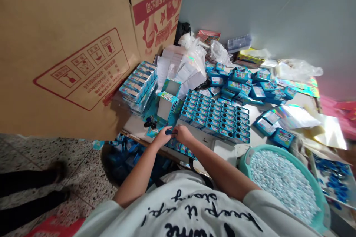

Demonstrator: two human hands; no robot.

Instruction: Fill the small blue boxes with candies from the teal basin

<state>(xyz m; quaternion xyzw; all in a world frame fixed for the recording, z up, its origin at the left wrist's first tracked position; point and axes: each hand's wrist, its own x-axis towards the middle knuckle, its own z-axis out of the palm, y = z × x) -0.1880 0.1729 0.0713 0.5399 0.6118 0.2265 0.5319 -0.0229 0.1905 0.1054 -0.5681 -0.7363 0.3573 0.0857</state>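
My left hand (162, 138) and my right hand (183, 134) are close together over the table's front edge. Between their closed fingers is a small dark blue piece (168, 132), too small to identify. A row of small blue boxes (178, 146) lies just below my hands, partly hidden by them. Beyond my right hand, small blue boxes with dark round holes stand in tight rows (215, 115). Open blue cardboard display boxes (167, 106) stand past my left hand, with a few small black pieces (150, 122) beside them.
A large carton (83, 37) rises at left, beside stacked wrapped blue packs (139, 81). Loose blue boxes (241, 85) are heaped at the back. A turquoise basin (324, 207) of small wrapped pieces stands right. A person's legs (30, 181) show at lower left.
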